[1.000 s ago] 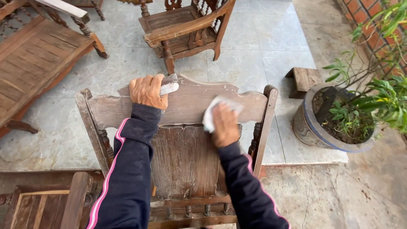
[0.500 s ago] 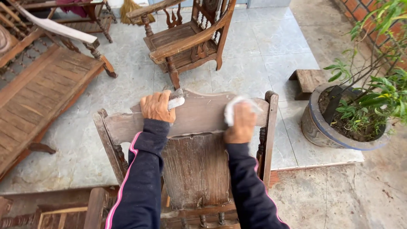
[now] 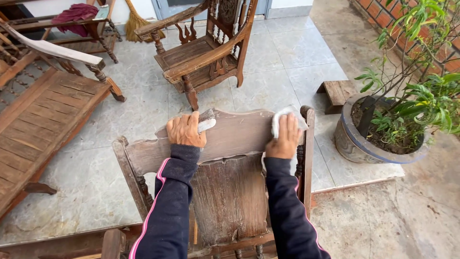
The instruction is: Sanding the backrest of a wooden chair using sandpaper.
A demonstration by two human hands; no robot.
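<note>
Head view: left of the worn chair back [image 3: 230,139] lies a slatted bench [image 3: 43,124], and on the back's top rail, whose long axis runs left to right, the left hand [image 3: 186,130] clenches a small brush [image 3: 207,121] near the rail's left end. The right hand [image 3: 286,136] presses a white cloth [image 3: 280,120] flat near the rail's right post. Beyond the rail stands another chair [image 3: 203,50]; right of it, a potted plant [image 3: 383,134].

Grey tiled floor [image 3: 282,62] in daylight, bare concrete [image 3: 402,220] at right. Wooden armchair [image 3: 206,48] at top, slatted bench [image 3: 43,120] left. Potted plant [image 3: 383,139], brick wall [image 3: 383,14], broom [image 3: 134,19], red cloth [image 3: 74,12] behind.
</note>
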